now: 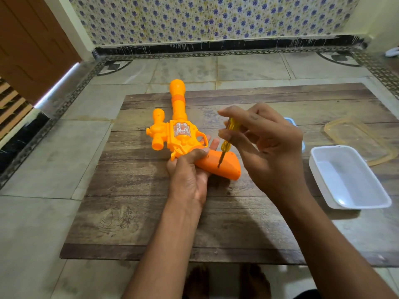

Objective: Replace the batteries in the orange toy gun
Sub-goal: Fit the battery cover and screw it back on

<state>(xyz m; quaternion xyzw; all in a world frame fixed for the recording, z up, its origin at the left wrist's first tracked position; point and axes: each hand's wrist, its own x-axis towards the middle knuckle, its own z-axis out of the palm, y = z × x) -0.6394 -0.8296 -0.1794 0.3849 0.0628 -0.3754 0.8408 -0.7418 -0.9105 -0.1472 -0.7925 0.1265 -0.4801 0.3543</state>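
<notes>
The gun point(179, 134) lay on its side near the middle of the frame, on the brown bench point(151, 212), barrel pointing to the top of the picture and grip toward the lower right. The left hand point(190, 169) gripped it where body meets grip, thumb curled over the top and fingertips showing beyond the far side. The right hand point(265, 139) pinched the yellow handle of a screwdriver point(226, 143) between thumb and fingers, the shaft slanting down with its tip on the grip, apparently in a screw hole. The step in hand looked like undoing the battery cover screw; the cover seemed closed and no batteries showed. Next would call for steady downward pressure while turning, keeping the tip seated, then lifting out the screw. A white tray point(349, 178) stood at the right of the frame, a clear lid point(362, 137) behind it, and a blue-edged thing peeped from behind the right hand
</notes>
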